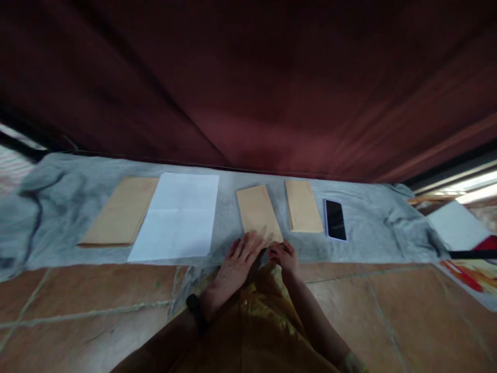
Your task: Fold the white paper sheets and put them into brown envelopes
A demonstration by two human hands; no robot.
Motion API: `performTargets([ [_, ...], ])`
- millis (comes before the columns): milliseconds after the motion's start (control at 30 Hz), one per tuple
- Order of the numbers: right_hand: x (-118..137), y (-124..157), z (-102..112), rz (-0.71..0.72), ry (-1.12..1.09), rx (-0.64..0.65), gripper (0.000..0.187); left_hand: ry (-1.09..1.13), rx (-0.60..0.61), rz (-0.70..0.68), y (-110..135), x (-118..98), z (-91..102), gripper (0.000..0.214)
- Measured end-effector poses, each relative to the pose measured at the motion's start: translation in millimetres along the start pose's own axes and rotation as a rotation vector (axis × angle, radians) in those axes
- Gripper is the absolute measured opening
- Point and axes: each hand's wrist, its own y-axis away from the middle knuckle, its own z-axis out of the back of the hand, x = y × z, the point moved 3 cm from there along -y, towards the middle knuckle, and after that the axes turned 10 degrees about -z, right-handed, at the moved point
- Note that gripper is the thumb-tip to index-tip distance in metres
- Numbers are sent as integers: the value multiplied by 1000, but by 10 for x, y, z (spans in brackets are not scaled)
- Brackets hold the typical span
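My left hand (238,264) lies flat with fingers spread, its fingertips on the near end of a small brown envelope (258,212). My right hand (284,256) is curled beside it, fingers pinched at the same envelope's near right corner. The envelope rests on a grey cloth (58,207) spread over the floor. A second small brown envelope (303,205) lies just to its right. A white sheet of paper (176,215) with fold creases and a larger brown envelope (122,210) lie to the left. A dark band sits on my left wrist.
A black phone (335,219) lies face up right of the envelopes. A dark red curtain (248,88) hangs behind the cloth. Orange floor tiles (97,300) run along the near side. White paper (454,225) and colourful printed sheets (471,277) sit at the far right.
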Motion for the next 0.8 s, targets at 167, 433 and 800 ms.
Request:
performTargets([
  [167, 205, -44, 141, 91, -48, -18, 45, 10, -98, 111, 84, 198, -51, 62],
  [433, 873, -389, 790, 219, -116, -138, 52, -15, -158, 68, 129, 246, -238, 51],
  [800, 1037, -626, 1044, 194, -104, -192, 48, -67, -246, 51, 166, 268, -421, 51],
])
